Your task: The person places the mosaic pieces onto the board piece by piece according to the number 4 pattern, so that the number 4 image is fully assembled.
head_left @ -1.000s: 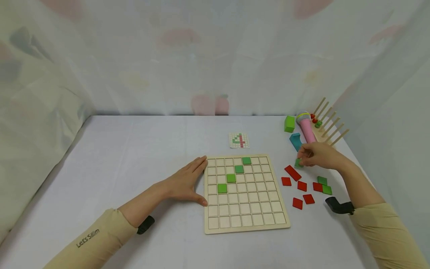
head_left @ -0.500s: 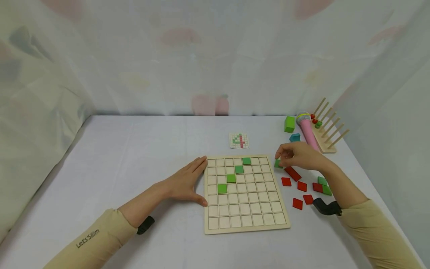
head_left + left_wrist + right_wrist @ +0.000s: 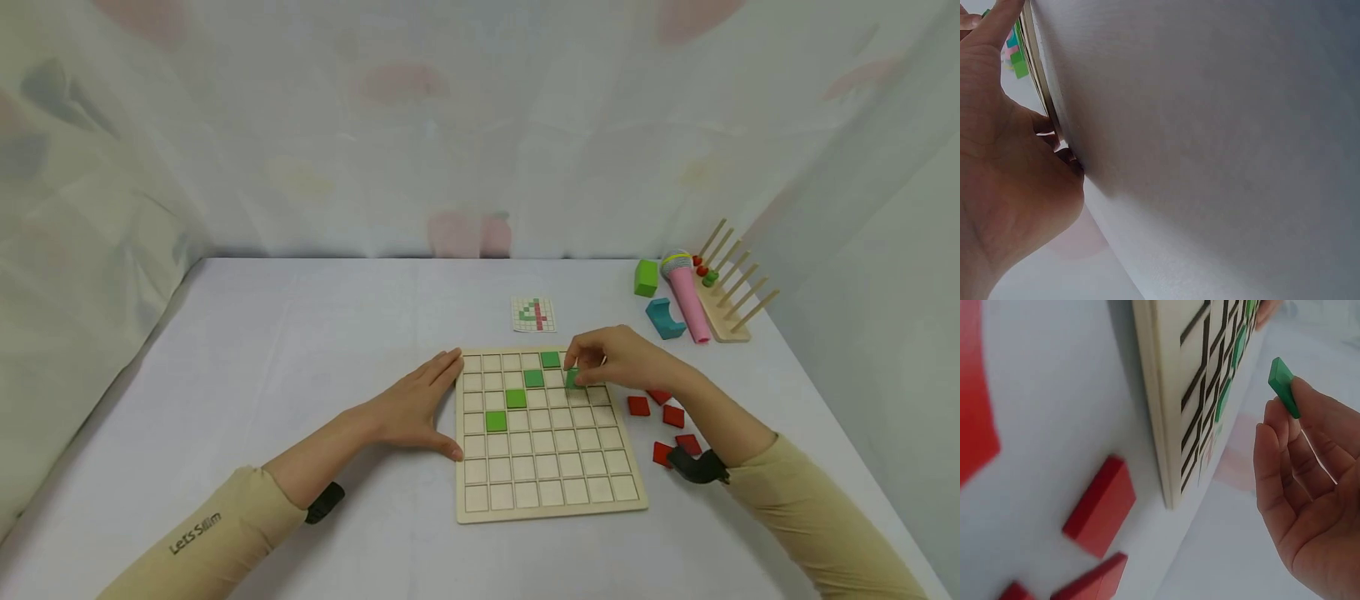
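Observation:
A square wooden grid board (image 3: 551, 514) lies on the white table, with green tiles set in a diagonal of cells, one of them a lighter green tile (image 3: 497, 421). My left hand (image 3: 411, 410) rests along the board's left edge, thumb and fingers spread apart. Over the upper right cells, my right hand (image 3: 618, 357) pinches a green square tile (image 3: 1282, 384) between thumb and fingertips. In the right wrist view that tile is tilted and held above the board's surface. Beyond the board lies a small pattern card (image 3: 534, 314) showing a green and red figure on a grid.
Several red tiles (image 3: 638, 406) lie right of the board, partly under my right forearm. Farther back stand a green block (image 3: 646, 277), a teal curved block (image 3: 664, 319), a pink toy microphone (image 3: 690, 300) and a wooden peg stand (image 3: 731, 323). Curtains surround the table.
My right hand has carried the green tile leftward from beside the teal block to over the board's upper right. My left hand has stayed at the board's edge.

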### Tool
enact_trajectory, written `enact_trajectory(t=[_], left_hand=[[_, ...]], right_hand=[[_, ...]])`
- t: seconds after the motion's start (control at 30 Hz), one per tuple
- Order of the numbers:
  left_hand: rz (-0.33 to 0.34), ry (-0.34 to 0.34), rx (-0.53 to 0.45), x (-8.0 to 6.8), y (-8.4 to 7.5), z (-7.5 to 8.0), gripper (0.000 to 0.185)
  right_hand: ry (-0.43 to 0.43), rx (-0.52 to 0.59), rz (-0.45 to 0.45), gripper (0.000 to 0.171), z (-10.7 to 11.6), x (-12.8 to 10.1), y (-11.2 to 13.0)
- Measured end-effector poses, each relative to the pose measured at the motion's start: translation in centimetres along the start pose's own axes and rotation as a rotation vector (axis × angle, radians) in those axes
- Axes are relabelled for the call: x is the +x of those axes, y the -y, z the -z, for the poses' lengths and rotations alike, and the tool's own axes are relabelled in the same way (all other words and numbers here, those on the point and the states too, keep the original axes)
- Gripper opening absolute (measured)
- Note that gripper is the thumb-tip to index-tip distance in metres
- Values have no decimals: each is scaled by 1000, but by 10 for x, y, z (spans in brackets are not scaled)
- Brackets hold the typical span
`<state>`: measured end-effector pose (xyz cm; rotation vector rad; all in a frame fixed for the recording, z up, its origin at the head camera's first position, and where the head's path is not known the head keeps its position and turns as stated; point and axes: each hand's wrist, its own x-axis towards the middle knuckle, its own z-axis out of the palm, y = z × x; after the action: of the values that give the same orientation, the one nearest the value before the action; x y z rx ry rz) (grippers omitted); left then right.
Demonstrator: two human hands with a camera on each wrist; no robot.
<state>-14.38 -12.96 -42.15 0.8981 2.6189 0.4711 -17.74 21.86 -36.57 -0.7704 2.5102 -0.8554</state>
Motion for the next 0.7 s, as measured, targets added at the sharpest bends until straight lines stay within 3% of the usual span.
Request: enact_trajectory(t=[0.4, 0.7], left_hand=[[-1, -3, -1, 0, 0, 0, 133], [-3, 2, -16, -1, -2, 3, 133]], right_hand=[[70, 35, 127, 11, -24, 13, 33], [121, 51, 164, 11, -40, 24, 48]])
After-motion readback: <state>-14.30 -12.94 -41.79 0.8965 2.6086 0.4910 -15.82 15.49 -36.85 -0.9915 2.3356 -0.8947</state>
